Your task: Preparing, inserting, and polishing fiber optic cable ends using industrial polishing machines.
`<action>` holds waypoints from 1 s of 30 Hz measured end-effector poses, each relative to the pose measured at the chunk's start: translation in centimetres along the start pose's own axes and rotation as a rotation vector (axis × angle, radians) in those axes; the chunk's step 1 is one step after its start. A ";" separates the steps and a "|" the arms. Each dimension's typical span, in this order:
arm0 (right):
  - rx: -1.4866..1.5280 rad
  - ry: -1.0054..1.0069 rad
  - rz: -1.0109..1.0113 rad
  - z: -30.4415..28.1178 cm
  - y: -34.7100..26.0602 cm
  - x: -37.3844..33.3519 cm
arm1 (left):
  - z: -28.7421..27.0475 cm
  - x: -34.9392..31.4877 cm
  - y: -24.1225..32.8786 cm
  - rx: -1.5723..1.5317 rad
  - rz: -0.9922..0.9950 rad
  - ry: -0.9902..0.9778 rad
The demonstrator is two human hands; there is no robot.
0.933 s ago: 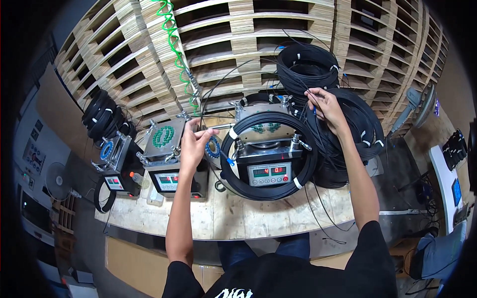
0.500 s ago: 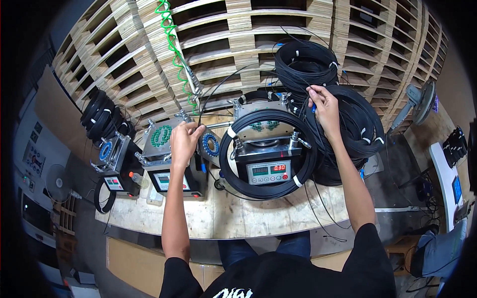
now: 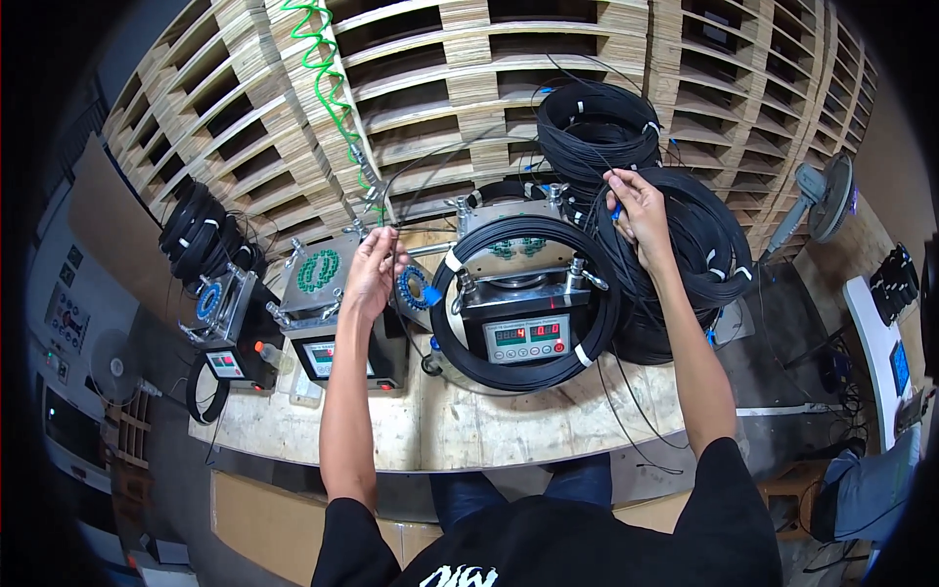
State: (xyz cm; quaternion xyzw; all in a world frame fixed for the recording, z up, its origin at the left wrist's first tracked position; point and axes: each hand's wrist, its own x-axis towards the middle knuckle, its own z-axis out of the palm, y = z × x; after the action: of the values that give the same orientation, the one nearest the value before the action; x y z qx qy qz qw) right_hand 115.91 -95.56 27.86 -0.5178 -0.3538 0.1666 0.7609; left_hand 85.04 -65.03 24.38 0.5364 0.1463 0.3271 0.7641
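My left hand (image 3: 370, 272) is raised above the machine left of centre, its fingers pinched on a thin black cable. A blue connector (image 3: 431, 295) shows just right of that hand. Over the cable piles at the right, my right hand (image 3: 640, 217) is closed on another stretch of thin black cable, with a bit of blue at its fingers; I cannot tell whether both hands hold the same cable. Between them a coil of black cable (image 3: 460, 360), bound with white ties, leans around the front of a polishing-type machine (image 3: 529, 338) with lit red digits.
Two similar machines (image 3: 333, 360) stand to the left on the wooden table (image 3: 460, 430). Stacked black cable coils (image 3: 599, 127) rise at the right, beside a fan (image 3: 827, 201). Wooden pallets (image 3: 479, 49) wall off the back, where a coiled green hose (image 3: 328, 83) hangs.
My left hand has turned and risen slightly, and the blue connector has swung up to its right. The green hose hangs farther left. The machine's display reads differently. My right hand stays nearly still.
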 end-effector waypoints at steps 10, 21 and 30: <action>0.043 -0.097 0.128 0.7 0.2 1.3 | 2.1 4.7 1.8 0.264 0.260 -0.124; -0.016 -0.090 0.103 1.8 2.2 3.3 | 6.9 7.3 1.1 0.161 0.238 -0.221; -0.198 -0.306 0.160 0.7 3.3 6.1 | 5.9 10.5 -2.0 0.189 0.161 -0.268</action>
State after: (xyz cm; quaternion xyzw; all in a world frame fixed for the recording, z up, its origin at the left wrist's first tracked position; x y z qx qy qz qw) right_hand 120.07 -89.96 27.26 -0.5851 -0.4378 0.2676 0.6280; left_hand 96.96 -62.84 26.17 0.6547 0.0296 0.2976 0.6942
